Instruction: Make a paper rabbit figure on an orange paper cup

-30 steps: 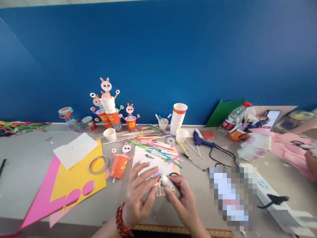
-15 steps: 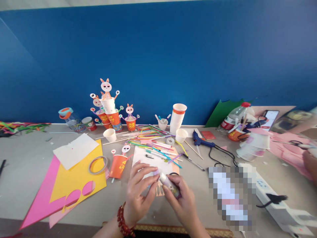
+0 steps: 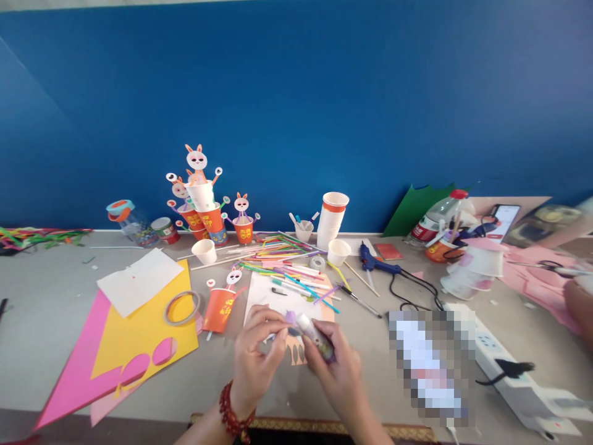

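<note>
My right hand (image 3: 336, 371) is closed around a glue stick (image 3: 312, 332), its tip pointing up and left. My left hand (image 3: 257, 358) pinches a small purple piece (image 3: 290, 317) right at that tip. Both hands hover over a white sheet (image 3: 278, 301) lying on peach paper with cut-out shapes (image 3: 296, 353). An orange paper cup with a bunny face (image 3: 220, 306) lies on its side just left of my left hand. A red bead bracelet (image 3: 229, 414) is on my left wrist.
Yellow and pink card sheets (image 3: 134, 337) with a tape ring (image 3: 183, 308) lie to the left. Coloured straws and pens (image 3: 287, 259), stacked cups (image 3: 332, 219), bunny cups (image 3: 204, 204), a blue glue gun (image 3: 375, 262) and a power strip (image 3: 514, 364) crowd the table. Another person's hand (image 3: 579, 303) is at the right edge.
My left hand's fingers have curled from spread to a pinch on the purple piece. The glue stick has tilted up and moved slightly left and away from me.
</note>
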Available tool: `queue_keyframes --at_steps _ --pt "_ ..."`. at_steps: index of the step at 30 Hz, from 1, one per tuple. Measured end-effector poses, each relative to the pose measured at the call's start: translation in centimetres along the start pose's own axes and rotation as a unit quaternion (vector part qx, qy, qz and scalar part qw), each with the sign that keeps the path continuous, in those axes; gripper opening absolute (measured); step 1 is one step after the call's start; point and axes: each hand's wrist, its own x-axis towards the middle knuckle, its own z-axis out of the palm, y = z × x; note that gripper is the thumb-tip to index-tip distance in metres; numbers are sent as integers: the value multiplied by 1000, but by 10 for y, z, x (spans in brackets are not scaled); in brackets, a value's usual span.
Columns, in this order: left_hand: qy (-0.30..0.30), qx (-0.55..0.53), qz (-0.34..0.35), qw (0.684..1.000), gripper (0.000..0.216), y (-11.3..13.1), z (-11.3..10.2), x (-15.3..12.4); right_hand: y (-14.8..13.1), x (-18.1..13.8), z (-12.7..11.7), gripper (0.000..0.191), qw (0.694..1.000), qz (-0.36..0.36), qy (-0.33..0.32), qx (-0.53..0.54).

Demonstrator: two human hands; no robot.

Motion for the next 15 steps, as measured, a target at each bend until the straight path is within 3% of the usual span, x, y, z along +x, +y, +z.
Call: queue_keyframes --at_steps 3,6,8,11,15 --pt "-9 -98 -110 989 17 -7 -1 -3 14 3 -4 22 998 57 20 8" --pt "5 -181 -189 965 15 -16 -1 -8 38 5 -16 36 989 109 55 87" --pt "9 -219 -220 951 13 -21 0 -10 58 7 -26 49 978 142 59 144" --pt "4 -247 -244 938 12 -25 3 -11 87 11 -40 44 972 175 71 141" --pt "1 -256 -259 931 12 -28 5 -11 113 17 -46 36 975 152 83 136"
